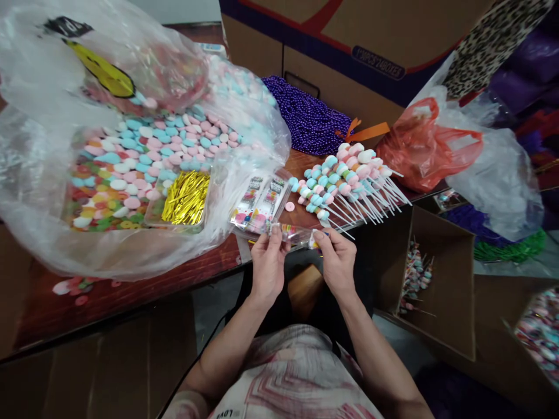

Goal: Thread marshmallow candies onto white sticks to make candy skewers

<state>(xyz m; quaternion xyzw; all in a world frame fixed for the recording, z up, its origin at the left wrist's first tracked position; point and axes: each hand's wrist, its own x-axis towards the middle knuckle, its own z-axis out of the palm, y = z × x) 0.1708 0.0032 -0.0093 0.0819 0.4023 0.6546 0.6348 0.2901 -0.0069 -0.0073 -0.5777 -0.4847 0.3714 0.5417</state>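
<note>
A see-through printed plastic bag (297,235) is stretched between my two hands at the table's front edge. My left hand (267,265) pinches its left end, and my right hand (339,262) grips the right end. Just behind the left hand is a tray of flat printed bags (262,201). One loose pink candy disc (289,206) lies to the right of that tray. Beyond my right hand, candy skewers (345,177) in pink, blue and white are piled with their white sticks towards me. Gold twist ties (187,198) fill a box left of the bags.
Loose pastel candies (135,169) lie within a large plastic sheet bag (30,221) on the left. Purple beads (301,113) and a red plastic bag (428,145) are at the back. Lower right, an open cardboard box (449,291) holds several skewers. A big carton (323,52) stands behind.
</note>
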